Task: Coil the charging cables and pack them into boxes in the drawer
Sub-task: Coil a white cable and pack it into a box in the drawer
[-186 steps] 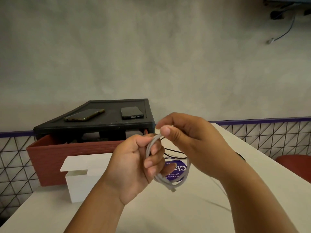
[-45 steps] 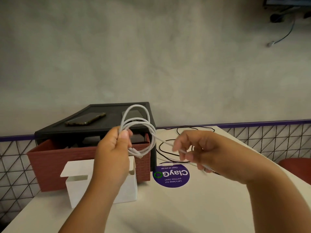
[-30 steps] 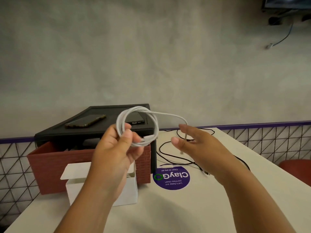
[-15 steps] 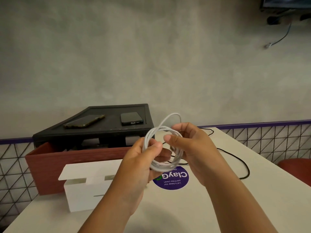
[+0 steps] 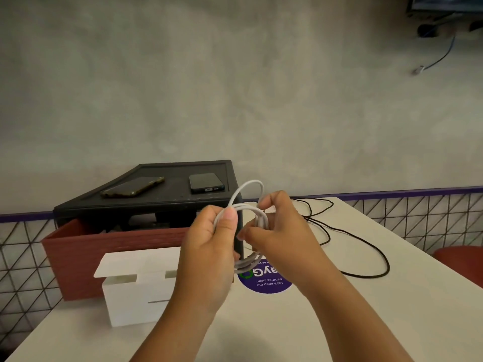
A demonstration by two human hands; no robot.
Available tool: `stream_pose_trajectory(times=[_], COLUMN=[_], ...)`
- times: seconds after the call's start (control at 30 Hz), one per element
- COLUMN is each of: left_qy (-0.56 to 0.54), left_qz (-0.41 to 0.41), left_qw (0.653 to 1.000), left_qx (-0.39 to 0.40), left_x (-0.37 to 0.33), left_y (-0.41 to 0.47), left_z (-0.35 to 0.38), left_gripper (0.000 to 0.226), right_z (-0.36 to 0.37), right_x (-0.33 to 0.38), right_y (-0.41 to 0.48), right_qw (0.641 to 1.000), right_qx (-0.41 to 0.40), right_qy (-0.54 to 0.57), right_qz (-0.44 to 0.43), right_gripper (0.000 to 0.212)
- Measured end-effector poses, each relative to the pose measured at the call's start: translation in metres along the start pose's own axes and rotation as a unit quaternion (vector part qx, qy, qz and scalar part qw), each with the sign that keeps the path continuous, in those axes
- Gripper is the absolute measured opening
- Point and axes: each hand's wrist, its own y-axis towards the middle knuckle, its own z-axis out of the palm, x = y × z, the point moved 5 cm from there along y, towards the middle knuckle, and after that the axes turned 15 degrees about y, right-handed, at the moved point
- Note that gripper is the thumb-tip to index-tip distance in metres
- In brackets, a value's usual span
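Where the table runs to its left edge, red drawer (image 5: 104, 246): stands pulled out of the black cabinet (image 5: 156, 205); its contents cannot be made out.
Cabinet top: two phones lie flat and apart, one in a worn case (image 5: 133, 186) at left, one dark (image 5: 206, 182) at right.
White box (image 5: 130, 301): stands on the table (image 5: 339, 322) just in front of the drawer, lid flap raised.
Left hand (image 5: 206, 257): raised above the table, fingers curled round the coil, thumb pressed on its upper strands.
White cable (image 5: 249, 207): wound in several loops, held in the air between both hands, over the table's middle; one loop rises above the rest.
Right hand (image 5: 277, 239): touching the coil's right side, thumb and forefinger pinching the strands.
Purple sticker (image 5: 266, 283): round, on the table below the hands, partly hidden by them.
Black cable (image 5: 366, 276): uncoiled, lying loose on the table right of the hands.
Red seat (image 5: 460, 259): beyond the table's right edge.
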Motion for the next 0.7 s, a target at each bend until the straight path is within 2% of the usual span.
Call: stream_pose_trajectory(times=[0.1,0.2,0.33,0.43,0.57,0.63,0.7], left_qy=[0.010,0.001,0.015,0.038,0.090,0.115,0.118], left_qz=[0.032,0.036,0.064,0.070,0.085,0.087,0.073], left_qw=[0.999,0.999,0.997,0.995,0.988,0.983,0.982], left_qx=[-0.041,-0.040,-0.035,-0.052,-0.093,-0.110,-0.127], left_x=[0.001,0.001,-0.005,-0.004,0.001,0.002,0.005], left_y=[0.001,0.000,-0.005,-0.003,0.001,0.001,0.002], left_z=[-0.006,-0.005,-0.002,-0.005,-0.010,-0.011,-0.013], left_gripper=[0.028,0.026,0.024,0.023,0.024,0.024,0.024], right_z=[0.004,0.008,0.007,0.007,0.010,0.011,0.019], right_x=[0.002,0.003,0.005,0.009,0.009,0.008,0.011], right_y=[-0.003,-0.005,-0.006,-0.007,-0.012,-0.014,-0.016], right_qw=[0.994,0.994,0.999,0.990,0.971,0.956,0.917], right_qx=[0.028,0.019,-0.036,-0.022,0.024,0.030,0.072], right_qy=[0.095,0.104,-0.018,-0.129,-0.237,-0.291,-0.393], right_qz=[0.038,0.033,-0.023,-0.047,0.013,0.030,0.004], right_gripper=[0.027,0.026,0.021,0.015,0.007,0.014,0.020])
